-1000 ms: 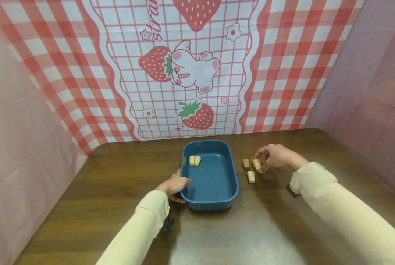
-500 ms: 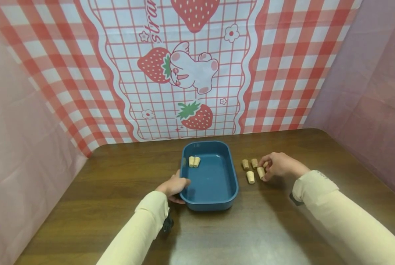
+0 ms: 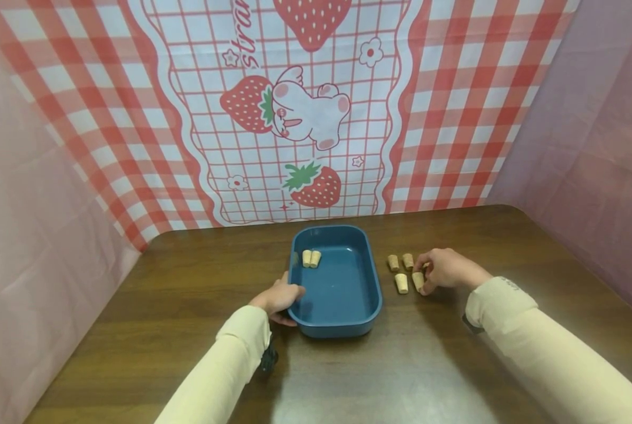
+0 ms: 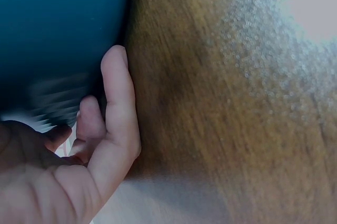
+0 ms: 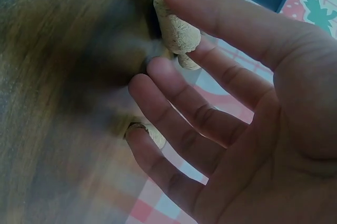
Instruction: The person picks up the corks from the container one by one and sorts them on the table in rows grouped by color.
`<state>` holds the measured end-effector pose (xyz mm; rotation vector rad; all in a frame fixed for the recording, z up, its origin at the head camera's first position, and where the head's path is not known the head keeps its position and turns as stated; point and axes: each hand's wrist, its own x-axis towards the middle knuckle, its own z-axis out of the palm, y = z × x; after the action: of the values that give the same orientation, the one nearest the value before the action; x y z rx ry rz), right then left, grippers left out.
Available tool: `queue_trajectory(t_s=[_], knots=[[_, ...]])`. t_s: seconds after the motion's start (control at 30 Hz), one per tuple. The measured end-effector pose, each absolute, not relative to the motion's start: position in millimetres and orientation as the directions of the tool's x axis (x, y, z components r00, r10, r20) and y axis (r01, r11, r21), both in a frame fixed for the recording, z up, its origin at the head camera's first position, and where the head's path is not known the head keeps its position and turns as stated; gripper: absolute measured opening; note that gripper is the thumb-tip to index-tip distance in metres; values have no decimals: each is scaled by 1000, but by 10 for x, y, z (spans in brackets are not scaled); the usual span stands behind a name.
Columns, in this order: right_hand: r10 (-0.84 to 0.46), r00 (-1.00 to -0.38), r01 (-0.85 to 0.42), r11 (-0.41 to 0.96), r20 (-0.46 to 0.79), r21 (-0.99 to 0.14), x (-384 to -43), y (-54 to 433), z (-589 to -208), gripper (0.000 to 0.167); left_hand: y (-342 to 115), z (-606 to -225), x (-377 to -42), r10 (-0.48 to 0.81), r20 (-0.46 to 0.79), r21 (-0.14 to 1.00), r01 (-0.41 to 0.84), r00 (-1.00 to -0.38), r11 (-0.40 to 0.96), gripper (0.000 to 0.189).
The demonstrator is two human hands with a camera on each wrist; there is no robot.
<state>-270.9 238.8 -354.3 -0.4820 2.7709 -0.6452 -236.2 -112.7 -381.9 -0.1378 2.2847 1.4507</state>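
My left hand (image 3: 279,299) grips the near left side of a blue rectangular tub (image 3: 323,330), thumb over the rim and fingers outside; the left wrist view shows fingers (image 4: 120,92) against its wall. Two pale tapered corks (image 3: 311,258) lie side by side inside, at the left wall. To the right of the tub, my right hand (image 3: 448,269) pinches a pale cork (image 5: 179,28) between thumb and index finger, low over the table. Beside it are another pale cork (image 3: 402,283) and two browner ones (image 3: 393,262). A further cork (image 5: 155,135) is partly hidden behind the little finger.
The brown wooden table (image 3: 210,259) carries the tub and corks. At its back hangs a red-and-white checked cloth (image 3: 453,118) with strawberries, and pink cloth (image 3: 586,165) hangs at both sides.
My right hand has moved slightly nearer and to the right with the pale cork. A browner cork behind it now shows in full. The left hand and tub have stayed in place.
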Motion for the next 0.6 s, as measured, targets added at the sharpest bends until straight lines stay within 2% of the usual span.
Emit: queue_trajectory(t_s=[0.4,0.6], knots=[[-365,-917,-268,863,-162,-429,-2713,2365,-3542,37,-1128,-3813,-2369,140,-410,837,-310,-901,452,84],[-346,-918,-227,860,-194,-457,-2720,2355,-3501,39,-1125,-3817,-2362,140,-401,839,-302,-905,453,83]])
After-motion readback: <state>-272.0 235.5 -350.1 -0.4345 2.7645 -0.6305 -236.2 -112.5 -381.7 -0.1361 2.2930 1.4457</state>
